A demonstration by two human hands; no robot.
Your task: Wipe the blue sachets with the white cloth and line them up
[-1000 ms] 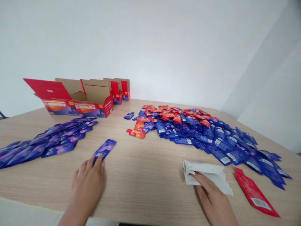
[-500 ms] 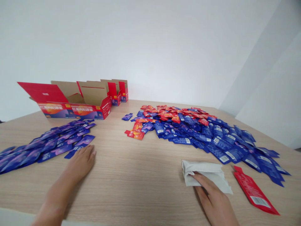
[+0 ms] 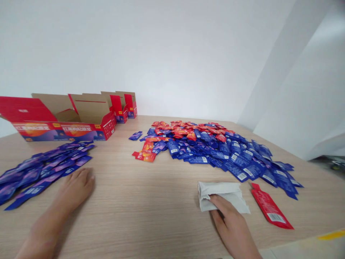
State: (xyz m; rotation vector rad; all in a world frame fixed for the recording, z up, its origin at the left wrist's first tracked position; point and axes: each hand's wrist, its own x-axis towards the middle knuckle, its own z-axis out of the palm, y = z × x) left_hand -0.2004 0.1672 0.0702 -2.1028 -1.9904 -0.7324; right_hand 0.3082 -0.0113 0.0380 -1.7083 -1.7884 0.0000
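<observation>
My left hand (image 3: 77, 189) lies flat on the table, its fingers stretched out beside the near right end of a row of overlapping blue-purple sachets (image 3: 51, 167). Its fingertips are at the edge of the closest sachet; whether they press on it I cannot tell. My right hand (image 3: 228, 217) pinches a folded white cloth or tissue (image 3: 234, 192) between thumb and fingers, low over the table. Just right of the cloth, a single red pouch (image 3: 269, 207) lies with its barcode side up.
A large heap of blue sachets (image 3: 223, 154) with red sachets (image 3: 185, 127) on top spreads across the table's centre and right. Open red cardboard boxes (image 3: 63, 131) stand at the back left. An orange-red sachet (image 3: 145, 154) lies at the heap's left edge. A white wall (image 3: 172, 57) rises behind.
The view has turned right, so everything appears farther left. The sachets beside my left hand lie slightly differently, more closely joined along the near edge. My right hand still holds the white cloth.
</observation>
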